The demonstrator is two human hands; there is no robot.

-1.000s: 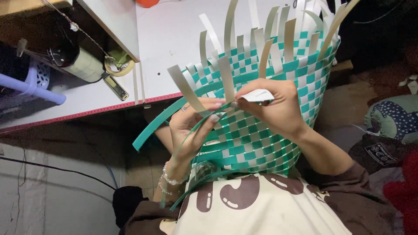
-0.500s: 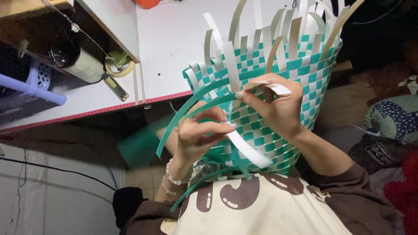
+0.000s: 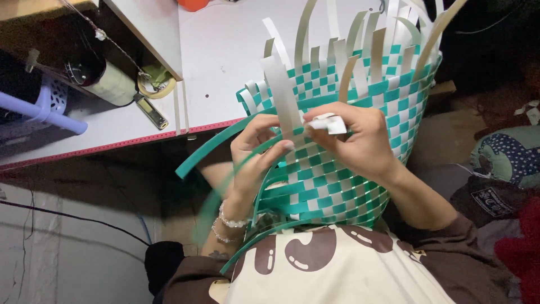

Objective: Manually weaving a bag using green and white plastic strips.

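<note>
1. I see a half-woven basket of green and white flat plastic strips (image 3: pixel 337 169) lying against my lap, its open rim of loose white strip ends pointing away from me toward the white surface (image 3: pixel 225 50).
2. My left hand (image 3: pixel 256 155) is closed on the basket's near wall, the fingers curled over a white upright strip (image 3: pixel 284 107), with a long green plastic strip (image 3: pixel 214 146) running out to the left beneath them. Beaded bracelets sit on that wrist.
3. My right hand (image 3: pixel 360 141) is closed, pinching a folded white strip end (image 3: pixel 329 123) between thumb and fingertips, just beside the left hand and touching the weave.
4. Further loose green strips curve from the basket's bottom across my cream and brown shirt.
5. On the surface, well apart from the basket, lie a roll of tape (image 3: pixel 153 84) and a small dark flat tool (image 3: pixel 151 112).
6. A lilac plastic basket (image 3: pixel 39 104) sits at the left edge.
</note>
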